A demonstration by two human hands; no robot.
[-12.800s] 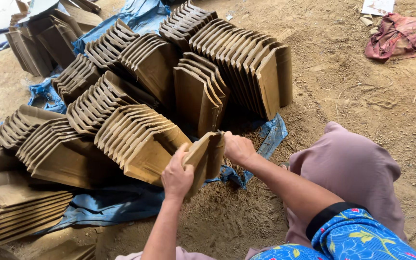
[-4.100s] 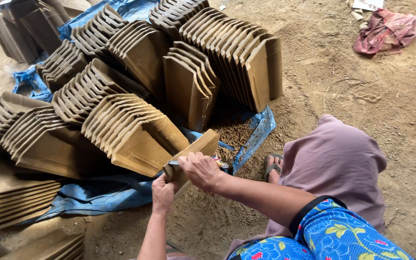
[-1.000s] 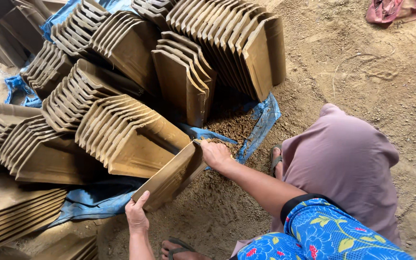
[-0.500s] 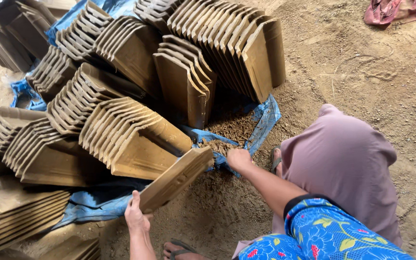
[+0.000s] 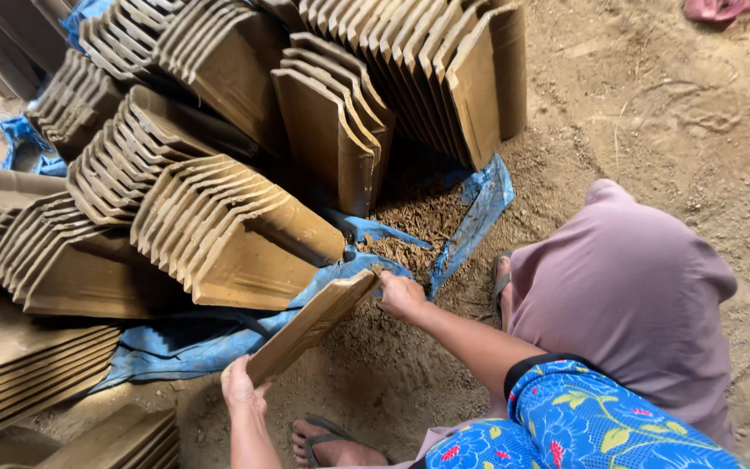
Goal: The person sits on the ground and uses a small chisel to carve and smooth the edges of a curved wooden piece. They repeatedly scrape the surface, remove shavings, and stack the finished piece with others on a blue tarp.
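I hold one flat tan clay roof tile (image 5: 310, 326) slanted between my hands, just above the dirt. My left hand (image 5: 243, 388) grips its near, lower end. My right hand (image 5: 399, 293) is closed at its far, upper end; whether it holds a small tool there I cannot tell. The tile's top corner sits close to the front row of leaning tiles (image 5: 219, 230). My bent knee in mauve cloth (image 5: 627, 287) is on the right, and my foot in a sandal (image 5: 332, 439) is below the tile.
Several rows of unfired tiles lean on edge to the left and at the back (image 5: 418, 69), resting on a blue tarp (image 5: 479, 204). A heap of clay shavings (image 5: 418, 221) lies on the tarp. Flat tile stacks (image 5: 28, 365) sit at lower left. Bare dirt floor (image 5: 679, 113) lies to the right.
The tile has swung up a little and toward the leaning row; my right hand slid along its upper end. The view also shifted closer.
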